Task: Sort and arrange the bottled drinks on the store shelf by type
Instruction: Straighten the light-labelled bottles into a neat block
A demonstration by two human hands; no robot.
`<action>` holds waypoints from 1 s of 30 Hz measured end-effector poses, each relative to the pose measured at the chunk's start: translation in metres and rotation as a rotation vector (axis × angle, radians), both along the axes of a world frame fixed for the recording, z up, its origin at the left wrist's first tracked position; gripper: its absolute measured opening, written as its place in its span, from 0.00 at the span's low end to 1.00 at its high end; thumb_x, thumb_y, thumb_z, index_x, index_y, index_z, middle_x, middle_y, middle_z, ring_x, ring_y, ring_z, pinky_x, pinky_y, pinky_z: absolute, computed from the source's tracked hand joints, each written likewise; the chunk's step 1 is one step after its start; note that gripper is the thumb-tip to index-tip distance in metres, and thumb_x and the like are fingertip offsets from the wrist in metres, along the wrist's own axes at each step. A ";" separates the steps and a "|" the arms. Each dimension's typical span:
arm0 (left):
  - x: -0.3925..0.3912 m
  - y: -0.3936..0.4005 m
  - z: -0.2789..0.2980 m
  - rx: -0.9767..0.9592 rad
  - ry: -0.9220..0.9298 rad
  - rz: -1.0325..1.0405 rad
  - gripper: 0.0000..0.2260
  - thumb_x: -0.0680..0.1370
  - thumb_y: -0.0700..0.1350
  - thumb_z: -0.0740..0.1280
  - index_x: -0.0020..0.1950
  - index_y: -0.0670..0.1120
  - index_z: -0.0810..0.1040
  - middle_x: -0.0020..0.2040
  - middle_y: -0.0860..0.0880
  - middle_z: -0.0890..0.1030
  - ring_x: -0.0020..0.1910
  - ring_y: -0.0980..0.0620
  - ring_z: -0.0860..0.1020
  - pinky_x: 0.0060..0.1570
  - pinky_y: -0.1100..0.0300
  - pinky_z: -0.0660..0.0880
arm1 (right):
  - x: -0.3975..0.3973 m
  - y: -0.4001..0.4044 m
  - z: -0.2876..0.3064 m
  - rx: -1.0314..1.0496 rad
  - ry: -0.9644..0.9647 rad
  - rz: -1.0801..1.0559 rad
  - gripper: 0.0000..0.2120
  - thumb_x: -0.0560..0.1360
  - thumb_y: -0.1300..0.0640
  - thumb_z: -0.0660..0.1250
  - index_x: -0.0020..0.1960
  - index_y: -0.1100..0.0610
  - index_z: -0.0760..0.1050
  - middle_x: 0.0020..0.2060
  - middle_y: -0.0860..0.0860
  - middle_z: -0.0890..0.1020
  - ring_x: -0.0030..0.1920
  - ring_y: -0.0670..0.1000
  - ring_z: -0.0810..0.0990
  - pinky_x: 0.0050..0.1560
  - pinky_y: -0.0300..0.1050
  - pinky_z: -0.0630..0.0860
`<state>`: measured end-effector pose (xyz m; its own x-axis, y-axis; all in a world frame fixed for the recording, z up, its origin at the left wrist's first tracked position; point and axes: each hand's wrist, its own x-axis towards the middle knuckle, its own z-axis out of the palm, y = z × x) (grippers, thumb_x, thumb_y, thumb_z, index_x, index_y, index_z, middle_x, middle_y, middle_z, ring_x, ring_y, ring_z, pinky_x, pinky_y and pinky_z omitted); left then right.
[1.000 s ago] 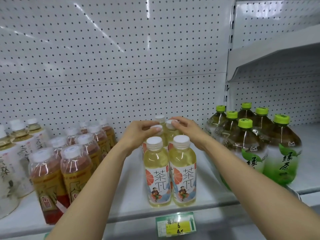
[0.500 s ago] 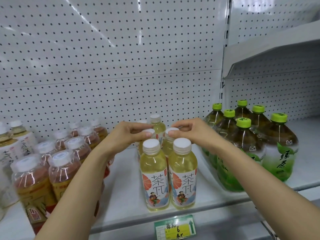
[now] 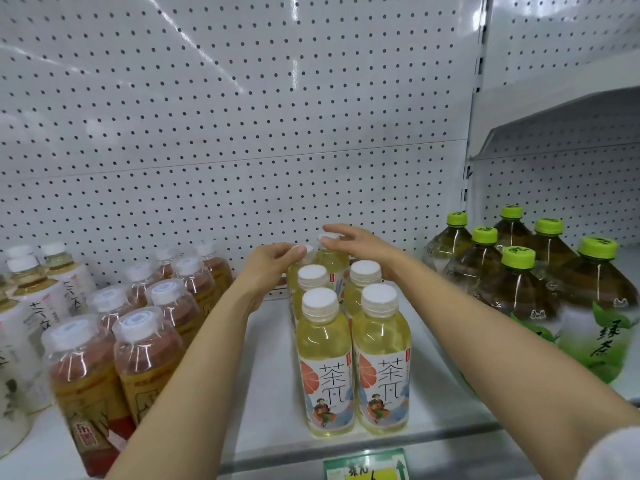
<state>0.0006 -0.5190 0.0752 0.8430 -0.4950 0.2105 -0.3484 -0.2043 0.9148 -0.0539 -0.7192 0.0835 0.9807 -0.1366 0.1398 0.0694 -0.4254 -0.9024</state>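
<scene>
On the white shelf (image 3: 270, 393) in front of me stand my yellow tea bottles (image 3: 349, 358). They make two neat rows that go from front to back. Each one has a white cap, clear yellow drink inside, and a label with a red-orange fruit slice, blue waves and a little person on it. The two at the front stand side by side and touch.

My left hand (image 3: 270, 268) is at the back of the left row. Its fingers (image 3: 294, 251) are curled and pinch the white cap of the back left bottle (image 3: 306, 252). My right hand (image 3: 360, 244) is at the back of the right row. Its fingers are curled down over the cap of the back right bottle (image 3: 329, 261), and hold it from the top.

To my left are red tea bottles (image 3: 114, 358) with clear covers over white caps, packed close in rows. Further left are white-label bottles (image 3: 31, 299) with pale drink in them. To my right are big green tea bottles (image 3: 540, 282) with bright green caps and dark tea inside, all standing close in a bunch. Behind everything is a white wall full of small holes (image 3: 207, 133). A green and yellow price tag (image 3: 367, 467) hangs on the front edge of the shelf.
</scene>
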 end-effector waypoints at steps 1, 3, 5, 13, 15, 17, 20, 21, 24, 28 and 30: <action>0.001 0.000 0.000 -0.004 -0.008 -0.012 0.11 0.81 0.49 0.67 0.59 0.46 0.83 0.51 0.50 0.85 0.49 0.53 0.83 0.38 0.69 0.76 | 0.003 0.002 -0.001 -0.038 -0.008 0.014 0.25 0.78 0.45 0.66 0.74 0.47 0.67 0.62 0.50 0.74 0.60 0.49 0.75 0.47 0.34 0.72; 0.001 -0.001 -0.001 -0.034 0.014 -0.028 0.09 0.82 0.48 0.66 0.58 0.47 0.82 0.50 0.51 0.85 0.48 0.54 0.82 0.38 0.69 0.77 | 0.010 0.002 -0.006 -0.079 -0.053 0.003 0.21 0.81 0.46 0.63 0.72 0.48 0.69 0.61 0.50 0.76 0.60 0.49 0.77 0.43 0.31 0.72; 0.000 -0.003 -0.003 -0.064 0.051 -0.049 0.06 0.82 0.47 0.66 0.53 0.50 0.82 0.48 0.51 0.85 0.47 0.55 0.83 0.41 0.67 0.79 | 0.010 0.000 -0.011 -0.063 -0.093 -0.029 0.17 0.81 0.49 0.63 0.68 0.49 0.72 0.56 0.50 0.79 0.58 0.49 0.79 0.43 0.30 0.73; -0.011 -0.010 -0.011 -0.084 0.060 -0.140 0.09 0.82 0.50 0.66 0.56 0.51 0.84 0.48 0.49 0.87 0.42 0.55 0.82 0.40 0.64 0.77 | -0.022 -0.015 -0.021 0.107 -0.180 -0.185 0.14 0.72 0.49 0.75 0.55 0.52 0.82 0.47 0.48 0.85 0.47 0.49 0.82 0.45 0.42 0.77; -0.015 -0.011 -0.013 -0.113 0.071 -0.124 0.09 0.81 0.50 0.66 0.56 0.51 0.83 0.49 0.49 0.87 0.44 0.53 0.83 0.43 0.61 0.80 | -0.028 -0.012 -0.016 0.065 -0.160 -0.193 0.13 0.72 0.47 0.75 0.55 0.51 0.83 0.50 0.48 0.85 0.50 0.49 0.82 0.46 0.43 0.77; -0.015 -0.011 -0.013 -0.124 0.095 -0.126 0.10 0.81 0.50 0.66 0.58 0.50 0.83 0.51 0.47 0.87 0.49 0.49 0.84 0.53 0.54 0.79 | -0.032 -0.010 -0.010 0.014 -0.141 -0.190 0.12 0.73 0.48 0.74 0.55 0.52 0.83 0.49 0.48 0.85 0.51 0.48 0.83 0.49 0.43 0.78; -0.018 -0.012 -0.012 -0.141 0.100 -0.111 0.11 0.81 0.51 0.66 0.60 0.50 0.83 0.52 0.47 0.87 0.52 0.46 0.84 0.56 0.52 0.79 | -0.038 -0.006 -0.005 0.020 -0.097 -0.173 0.13 0.74 0.49 0.73 0.57 0.52 0.83 0.49 0.45 0.85 0.51 0.47 0.82 0.49 0.41 0.78; -0.018 -0.012 -0.014 -0.150 0.101 -0.102 0.11 0.81 0.51 0.66 0.60 0.50 0.83 0.52 0.47 0.87 0.54 0.45 0.84 0.58 0.51 0.79 | -0.041 -0.005 -0.003 0.008 -0.097 -0.156 0.13 0.75 0.49 0.72 0.58 0.52 0.82 0.49 0.45 0.85 0.51 0.47 0.82 0.48 0.40 0.77; -0.021 -0.012 -0.025 -0.166 0.133 -0.101 0.14 0.82 0.55 0.63 0.62 0.51 0.81 0.57 0.48 0.86 0.60 0.44 0.82 0.65 0.45 0.76 | -0.045 -0.002 -0.007 0.038 -0.051 -0.154 0.21 0.78 0.42 0.65 0.67 0.50 0.76 0.61 0.48 0.81 0.60 0.50 0.78 0.58 0.45 0.75; -0.036 0.005 -0.062 -0.323 0.298 -0.097 0.37 0.74 0.75 0.57 0.78 0.58 0.66 0.76 0.54 0.71 0.74 0.50 0.70 0.75 0.41 0.63 | -0.065 0.007 -0.048 0.439 0.014 -0.162 0.35 0.71 0.24 0.54 0.70 0.43 0.72 0.68 0.50 0.76 0.68 0.54 0.74 0.71 0.58 0.68; -0.054 0.013 -0.081 -0.414 0.308 -0.098 0.39 0.72 0.77 0.54 0.79 0.61 0.61 0.79 0.56 0.65 0.76 0.53 0.66 0.76 0.42 0.60 | -0.078 0.013 -0.075 0.604 -0.013 -0.155 0.24 0.76 0.30 0.51 0.61 0.41 0.75 0.62 0.52 0.81 0.59 0.52 0.82 0.59 0.51 0.79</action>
<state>-0.0535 -0.5062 -0.0062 0.8506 -0.5025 0.1551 -0.0500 0.2164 0.9750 -0.1314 -0.7067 0.0087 0.9419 -0.3359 0.0049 0.0599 0.1535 -0.9863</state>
